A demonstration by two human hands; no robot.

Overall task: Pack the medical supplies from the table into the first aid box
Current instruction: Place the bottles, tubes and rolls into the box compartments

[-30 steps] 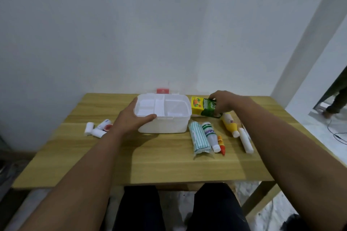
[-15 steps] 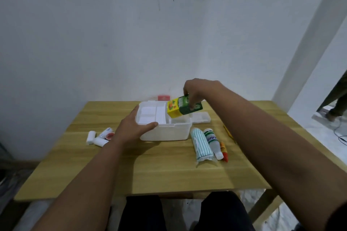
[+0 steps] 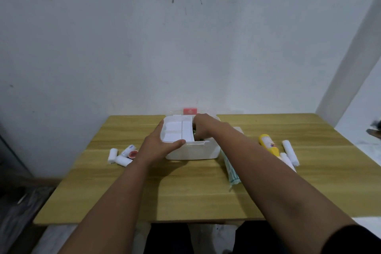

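head view, looking down on the desk [image 3: 185, 198]: the left hand [image 3: 158, 146] is clamped on the near-left rim of the white first aid box [image 3: 191, 152], thumb hooked over the edge, likely to keep the light box from sliding. the right hand [image 3: 203, 128] is down inside the right compartment, fingers buried so i cannot tell if they are closed on anything; only a dark sliver shows beneath. plenty is still unpacked: white rolls [image 3: 117, 158] left of the box, a striped bandage pack [image 3: 232, 171] just beside its right wall under the forearm, a yellow bottle [image 3: 269, 147] and white tubes [image 3: 289, 154] further right. early going, i'd say.
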